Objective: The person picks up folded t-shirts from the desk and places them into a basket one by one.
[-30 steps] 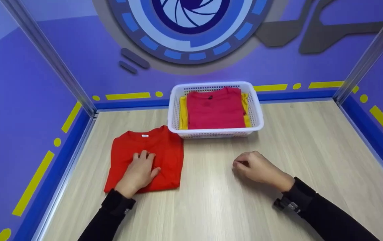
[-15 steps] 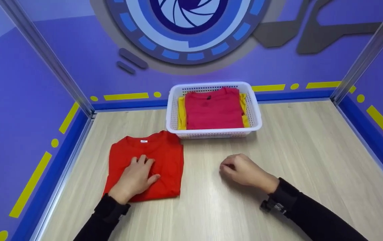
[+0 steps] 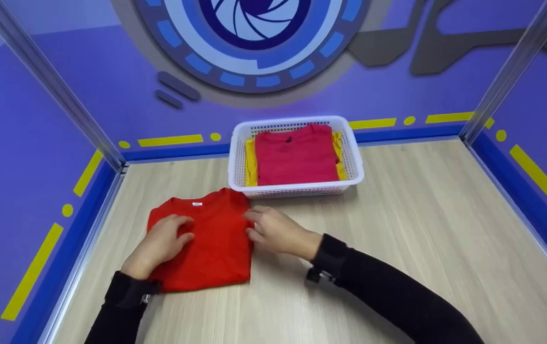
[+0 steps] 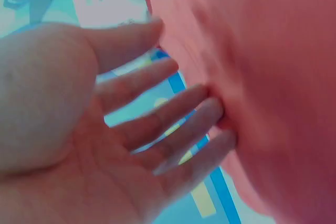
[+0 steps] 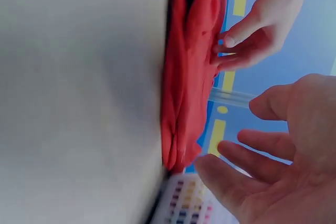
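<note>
A folded red shirt (image 3: 216,248) lies flat on the wooden table (image 3: 421,215), its collar toward the basket. My left hand (image 3: 161,241) rests on the shirt's left part with straight fingers; in the left wrist view the left hand (image 4: 105,145) touches the red shirt (image 4: 273,77) with its fingertips. My right hand (image 3: 276,231) is at the shirt's right edge, fingers relaxed and spread. In the right wrist view the right hand (image 5: 283,182) hovers open beside the red shirt (image 5: 191,77), with the left hand (image 5: 257,30) on the far side.
A white plastic basket (image 3: 297,191) stands just behind the red shirt, holding a folded crimson shirt (image 3: 297,155) on top of a yellow one (image 3: 250,167). Purple walls and metal posts enclose the table on the left, back and right.
My right hand has moved left across the table to the shirt's right edge and uncurled. My left hand has slid from the shirt's middle to its left part.
</note>
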Demonstrator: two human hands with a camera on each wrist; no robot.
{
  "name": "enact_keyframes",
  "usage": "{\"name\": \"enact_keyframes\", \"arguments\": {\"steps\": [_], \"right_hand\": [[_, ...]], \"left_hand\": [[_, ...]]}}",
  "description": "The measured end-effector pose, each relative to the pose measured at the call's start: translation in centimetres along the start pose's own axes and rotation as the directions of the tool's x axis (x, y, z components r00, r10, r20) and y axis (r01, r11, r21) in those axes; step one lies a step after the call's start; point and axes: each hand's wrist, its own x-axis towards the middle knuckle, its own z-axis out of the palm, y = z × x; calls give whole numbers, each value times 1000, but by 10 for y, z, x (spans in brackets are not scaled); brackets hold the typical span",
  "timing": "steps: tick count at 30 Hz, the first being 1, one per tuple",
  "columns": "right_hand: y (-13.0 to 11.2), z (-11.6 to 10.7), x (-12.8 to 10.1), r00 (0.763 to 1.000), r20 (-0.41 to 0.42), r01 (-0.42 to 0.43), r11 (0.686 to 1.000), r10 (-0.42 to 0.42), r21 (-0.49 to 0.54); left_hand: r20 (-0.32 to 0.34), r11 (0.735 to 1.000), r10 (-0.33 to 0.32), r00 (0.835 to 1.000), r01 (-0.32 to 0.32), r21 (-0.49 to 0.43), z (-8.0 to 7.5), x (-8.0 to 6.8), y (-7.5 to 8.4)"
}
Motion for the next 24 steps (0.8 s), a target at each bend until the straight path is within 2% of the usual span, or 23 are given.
{"name": "enact_keyframes", "arguments": {"steps": [2, 4, 8, 10, 12, 17, 20, 24], "right_hand": [[-4, 6, 14, 999, 25, -22, 1000, 22, -7], [-5, 12, 26, 996, 57, -64, 998, 66, -28], [-6, 23, 41, 967, 177, -176, 983, 183, -56], [-7, 29, 45, 954, 204, -203, 974, 220, -103], [-9, 34, 48, 952, 204, -193, 966, 226, -170], [-15, 47, 46, 969, 174, -105, 931, 175, -350], [-18, 49, 40, 969, 181, -87, 919, 167, -384], [-16, 45, 31, 969, 176, -99, 922, 175, -373]], "left_hand": [[-45, 999, -21, 999, 22, 23, -1, 0, -9], [-63, 998, -40, 997, 42, 38, 0, 0, -17], [-20, 997, -63, 998, 64, 49, 3, 2, -25], [4, 996, -74, 997, 74, 52, 3, 3, -25], [18, 995, -80, 997, 78, 61, 1, 5, -23], [32, 994, -94, 995, 92, 66, -2, 9, -22], [44, 994, -98, 994, 95, 58, -1, 9, -20], [52, 994, -92, 994, 89, 57, 0, 8, -12]]}}
